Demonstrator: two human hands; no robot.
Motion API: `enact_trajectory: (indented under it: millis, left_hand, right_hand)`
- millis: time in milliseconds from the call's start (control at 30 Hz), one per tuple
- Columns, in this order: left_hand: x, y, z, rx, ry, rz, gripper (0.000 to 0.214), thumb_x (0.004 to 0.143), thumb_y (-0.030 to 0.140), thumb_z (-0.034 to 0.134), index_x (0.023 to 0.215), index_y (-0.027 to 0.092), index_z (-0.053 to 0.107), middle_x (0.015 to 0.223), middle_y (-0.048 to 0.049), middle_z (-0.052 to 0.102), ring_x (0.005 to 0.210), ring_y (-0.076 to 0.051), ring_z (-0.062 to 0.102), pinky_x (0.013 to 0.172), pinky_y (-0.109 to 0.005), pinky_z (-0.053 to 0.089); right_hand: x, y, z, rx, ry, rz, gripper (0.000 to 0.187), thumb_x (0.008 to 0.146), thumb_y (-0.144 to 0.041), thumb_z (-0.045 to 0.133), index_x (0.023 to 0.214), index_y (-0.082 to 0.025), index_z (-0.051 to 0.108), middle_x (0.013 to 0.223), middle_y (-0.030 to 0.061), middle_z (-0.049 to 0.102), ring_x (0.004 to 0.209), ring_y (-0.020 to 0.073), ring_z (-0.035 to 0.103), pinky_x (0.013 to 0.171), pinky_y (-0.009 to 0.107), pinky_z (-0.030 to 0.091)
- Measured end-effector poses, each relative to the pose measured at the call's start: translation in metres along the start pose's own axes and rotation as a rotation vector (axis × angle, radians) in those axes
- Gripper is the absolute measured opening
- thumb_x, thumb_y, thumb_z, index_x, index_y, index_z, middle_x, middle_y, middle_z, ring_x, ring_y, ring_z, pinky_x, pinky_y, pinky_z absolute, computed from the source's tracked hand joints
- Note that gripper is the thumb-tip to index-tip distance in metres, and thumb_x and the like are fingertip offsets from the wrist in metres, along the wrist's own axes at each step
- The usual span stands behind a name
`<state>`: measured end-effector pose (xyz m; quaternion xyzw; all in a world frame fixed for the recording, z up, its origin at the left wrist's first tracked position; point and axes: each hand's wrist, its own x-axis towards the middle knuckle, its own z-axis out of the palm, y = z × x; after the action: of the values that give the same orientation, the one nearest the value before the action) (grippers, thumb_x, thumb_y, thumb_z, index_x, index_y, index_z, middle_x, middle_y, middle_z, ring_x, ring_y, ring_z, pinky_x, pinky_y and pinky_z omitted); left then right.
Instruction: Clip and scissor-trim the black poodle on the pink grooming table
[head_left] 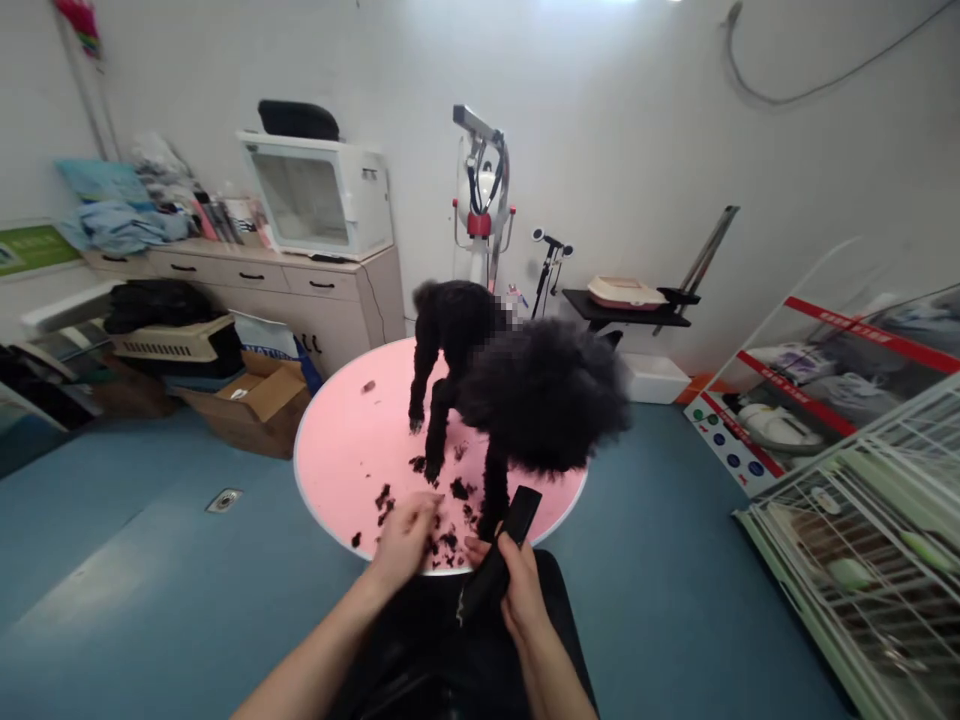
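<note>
A black curly-coated dog (517, 390) stands on a round pink grooming table (345, 440), its fluffy rear toward me. Clumps of cut black fur (420, 505) lie on the table near its front edge. My right hand (517, 590) is closed around a black clipper (499, 560), held just below the dog's hind leg. My left hand (405, 540) hovers over the fur clumps at the table's near edge, fingers curled together; whether it holds anything is unclear.
A white dryer cabinet (319, 195) sits on a beige drawer unit (300, 290) at the back left, with cardboard boxes (255, 400) on the blue floor. A stand dryer (480, 200) and a black side table (626, 310) stand behind. Wire cages (862, 540) fill the right.
</note>
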<state>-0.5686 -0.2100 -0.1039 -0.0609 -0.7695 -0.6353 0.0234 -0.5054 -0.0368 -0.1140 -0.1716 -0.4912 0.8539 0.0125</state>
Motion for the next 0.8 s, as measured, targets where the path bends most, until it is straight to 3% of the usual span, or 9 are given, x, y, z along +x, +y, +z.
enact_trajectory:
  millis: [100, 167, 300, 367, 467, 500, 567, 667, 800]
  left_hand:
    - [-0.026, 0.007, 0.024, -0.174, -0.496, -0.227, 0.046, 0.083, 0.059, 0.058, 0.089, 0.013, 0.06, 0.07, -0.0025, 0.058, 0.063, -0.014, 0.052, 0.058, -0.025, 0.041]
    - [-0.033, 0.018, 0.032, -0.268, -0.611, -0.272, 0.047, 0.082, 0.06, 0.061, 0.085, 0.014, 0.055, 0.06, 0.0034, 0.048, 0.052, -0.009, 0.041, 0.05, -0.022, 0.031]
    - [-0.028, 0.045, 0.035, -0.369, -0.392, -0.21, 0.051, 0.076, 0.064, 0.066, 0.076, 0.015, 0.05, 0.062, 0.0023, 0.051, 0.055, -0.009, 0.046, 0.055, -0.023, 0.037]
    - [-0.026, 0.056, 0.034, -0.35, -0.326, -0.182, 0.054, 0.073, 0.067, 0.066, 0.079, 0.014, 0.053, 0.066, -0.0014, 0.058, 0.06, -0.012, 0.053, 0.059, -0.024, 0.041]
    - [-0.031, 0.062, 0.031, -0.255, -0.446, -0.145, 0.057, 0.08, 0.07, 0.054, 0.081, 0.013, 0.056, 0.055, -0.0009, 0.056, 0.051, -0.012, 0.05, 0.055, -0.025, 0.039]
    - [-0.036, 0.062, 0.029, -0.227, -0.482, -0.117, 0.057, 0.082, 0.07, 0.051, 0.08, 0.013, 0.057, 0.052, 0.0003, 0.053, 0.049, -0.011, 0.048, 0.054, -0.025, 0.038]
    - [-0.045, 0.058, 0.027, -0.207, -0.505, -0.066, 0.056, 0.085, 0.068, 0.048, 0.08, 0.013, 0.056, 0.052, 0.0019, 0.05, 0.048, -0.009, 0.044, 0.053, -0.024, 0.036]
    - [-0.057, 0.049, 0.023, -0.204, -0.521, -0.06, 0.052, 0.087, 0.064, 0.048, 0.081, 0.013, 0.056, 0.055, 0.0029, 0.048, 0.05, -0.008, 0.042, 0.054, -0.023, 0.035]
    - [-0.062, 0.038, 0.022, -0.211, -0.47, -0.095, 0.052, 0.088, 0.063, 0.047, 0.071, 0.015, 0.053, 0.052, 0.0037, 0.044, 0.047, -0.007, 0.038, 0.051, -0.023, 0.03]
  right_hand:
    - [-0.027, 0.014, 0.007, -0.121, -0.062, -0.054, 0.037, 0.062, -0.063, 0.071, 0.089, -0.039, 0.06, 0.07, -0.0072, 0.07, 0.081, 0.0319, 0.074, 0.083, 0.053, 0.058]
    - [-0.038, 0.014, 0.01, -0.209, -0.101, -0.129, 0.031, 0.062, -0.06, 0.07, 0.086, -0.043, 0.062, 0.07, -0.0083, 0.069, 0.084, 0.0322, 0.073, 0.085, 0.052, 0.057]
    - [-0.047, -0.002, 0.004, -0.417, -0.179, -0.225, 0.024, 0.064, -0.05, 0.071, 0.085, -0.04, 0.067, 0.087, -0.0054, 0.072, 0.097, 0.0326, 0.07, 0.089, 0.048, 0.056]
    - [-0.039, -0.017, -0.003, -0.35, -0.071, -0.25, 0.024, 0.067, -0.05, 0.07, 0.082, -0.032, 0.068, 0.087, -0.001, 0.072, 0.091, 0.0307, 0.07, 0.083, 0.045, 0.058]
    - [-0.011, -0.051, -0.014, 0.022, 0.196, -0.272, 0.038, 0.068, -0.06, 0.065, 0.074, -0.023, 0.061, 0.071, 0.0019, 0.068, 0.067, 0.0227, 0.067, 0.06, 0.035, 0.057]
    - [0.002, -0.066, -0.015, 0.129, 0.218, -0.275, 0.042, 0.067, -0.063, 0.065, 0.077, -0.022, 0.058, 0.069, 0.0012, 0.067, 0.062, 0.0198, 0.065, 0.053, 0.031, 0.055]
    - [0.028, -0.097, -0.013, 0.196, 0.16, -0.264, 0.046, 0.061, -0.06, 0.073, 0.08, -0.022, 0.055, 0.057, -0.0043, 0.059, 0.046, 0.0133, 0.056, 0.04, 0.023, 0.044]
    - [0.064, -0.135, 0.004, 0.119, 0.049, -0.405, 0.042, 0.057, -0.041, 0.082, 0.081, -0.021, 0.054, 0.055, -0.008, 0.057, 0.041, 0.0078, 0.05, 0.039, 0.019, 0.043]
    - [0.085, -0.151, 0.035, -0.144, -0.181, -0.56, 0.025, 0.066, -0.032, 0.076, 0.07, -0.018, 0.056, 0.053, -0.0053, 0.056, 0.039, 0.0091, 0.051, 0.036, 0.02, 0.043]
